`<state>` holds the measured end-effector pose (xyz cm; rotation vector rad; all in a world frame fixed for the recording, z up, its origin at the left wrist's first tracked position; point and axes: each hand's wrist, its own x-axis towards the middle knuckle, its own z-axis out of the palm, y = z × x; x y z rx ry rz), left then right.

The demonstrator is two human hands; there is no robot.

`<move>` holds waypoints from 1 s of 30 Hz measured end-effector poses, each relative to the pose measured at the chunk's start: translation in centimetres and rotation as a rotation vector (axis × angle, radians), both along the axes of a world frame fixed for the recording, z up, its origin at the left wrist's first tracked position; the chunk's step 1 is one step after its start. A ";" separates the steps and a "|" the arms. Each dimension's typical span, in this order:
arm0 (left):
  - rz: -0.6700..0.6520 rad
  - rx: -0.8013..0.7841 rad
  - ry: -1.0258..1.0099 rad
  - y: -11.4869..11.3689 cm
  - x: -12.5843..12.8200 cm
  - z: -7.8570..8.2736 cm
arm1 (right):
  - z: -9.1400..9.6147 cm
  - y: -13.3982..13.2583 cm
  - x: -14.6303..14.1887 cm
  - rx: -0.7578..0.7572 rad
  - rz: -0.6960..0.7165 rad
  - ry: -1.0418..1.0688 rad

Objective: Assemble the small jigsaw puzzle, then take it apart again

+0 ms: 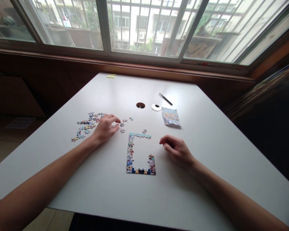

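A partly joined jigsaw puzzle (130,154) lies flat on the white table in front of me, its border open at the upper right side. To its upper left, my left hand (107,126) hovers low with thumb and index finger apart, their tips right beside a loose puzzle piece (122,124). Behind that hand spreads a pile of loose pieces (89,122). Just above the puzzle's top edge sits a single piece (144,131). My right hand (177,148) rests on the table right of the puzzle, fingers loosely curled in, with nothing visible in them.
A creased picture sheet (170,116) lies beyond my right hand. Farther back are a black pen (166,98), a round metal cover (156,107) and a cable hole (140,105) in the table (207,128). A yellow strip (111,76) is near the far edge, below the window.
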<state>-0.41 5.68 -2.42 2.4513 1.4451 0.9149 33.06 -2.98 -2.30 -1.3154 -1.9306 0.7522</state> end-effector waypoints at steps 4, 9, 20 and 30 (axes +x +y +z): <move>0.007 -0.037 -0.007 0.3 -0.1 -1.0 | 0.0 -0.1 0.1 -0.008 0.008 0.002; 0.002 -0.032 0.027 0.2 0.1 -1.3 | -0.2 -0.1 0.2 -0.010 0.007 -0.004; 0.001 -0.055 0.045 0.0 0.1 -0.9 | 0.3 -0.2 -0.1 0.000 0.012 -0.020; -0.002 -0.067 0.042 -0.1 0.1 -0.6 | 0.2 -0.1 -0.1 -0.011 0.020 -0.018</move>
